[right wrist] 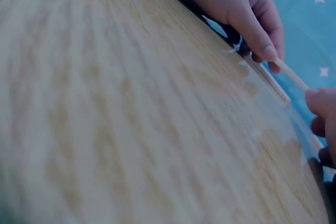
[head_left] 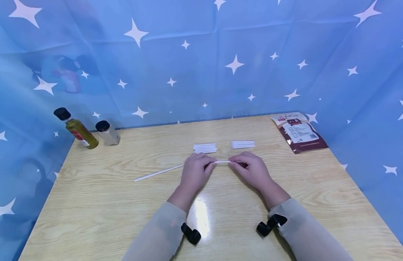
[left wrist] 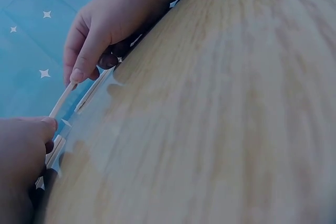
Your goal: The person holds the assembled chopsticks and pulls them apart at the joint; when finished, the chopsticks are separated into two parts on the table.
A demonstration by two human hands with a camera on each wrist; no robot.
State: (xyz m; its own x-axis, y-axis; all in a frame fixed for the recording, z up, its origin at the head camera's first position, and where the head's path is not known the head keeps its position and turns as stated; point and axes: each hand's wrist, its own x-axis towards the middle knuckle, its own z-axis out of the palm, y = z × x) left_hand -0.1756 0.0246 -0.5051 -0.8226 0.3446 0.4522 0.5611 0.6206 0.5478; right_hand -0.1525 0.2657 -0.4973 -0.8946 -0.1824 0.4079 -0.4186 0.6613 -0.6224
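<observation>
Between my two hands runs a short stretch of a thin white stick (head_left: 222,162), nearly level. My left hand (head_left: 195,170) pinches its left end between thumb and fingers, and my right hand (head_left: 252,170) pinches its right end. A long white length (head_left: 159,173) slants over the table from the left hand toward the lower left; whether it is one piece with the held stick is hidden by the hand. Just beyond the hands lie two groups of short white sticks, a left group (head_left: 205,148) and a right group (head_left: 242,144).
On the wooden table (head_left: 100,210), a green oil bottle (head_left: 80,134) and a black-capped jar (head_left: 108,133) stand at the back left. A brown and white packet (head_left: 299,132) lies at the back right. Behind hangs a blue star-patterned cloth (head_left: 188,65).
</observation>
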